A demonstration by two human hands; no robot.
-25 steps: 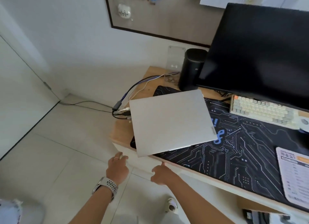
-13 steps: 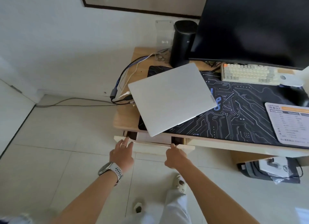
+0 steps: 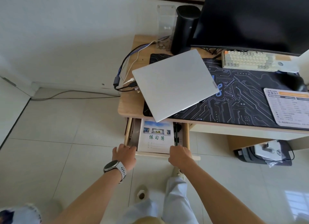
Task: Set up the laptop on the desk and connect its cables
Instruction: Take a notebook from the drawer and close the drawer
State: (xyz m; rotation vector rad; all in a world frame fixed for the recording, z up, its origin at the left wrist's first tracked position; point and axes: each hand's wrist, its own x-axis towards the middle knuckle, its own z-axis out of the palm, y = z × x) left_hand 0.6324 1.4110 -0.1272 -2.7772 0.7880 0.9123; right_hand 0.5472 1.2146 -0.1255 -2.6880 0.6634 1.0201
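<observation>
Both hands, left (image 3: 124,155) and right (image 3: 179,155), grip the open drawer (image 3: 186,136) front. Above it the closed laptop (image 3: 174,83) lies skewed on the desk (image 3: 128,105), one corner overhanging the drawer, cables (image 3: 123,73) at its left.

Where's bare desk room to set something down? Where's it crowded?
Free: the desk mat between the closed laptop and the printed card, below the keyboard; the bare wood corner left of the laptop. Crowded: cables at the laptop's left edge; the back by the black cylinder. Both hands grip the open drawer.
</observation>
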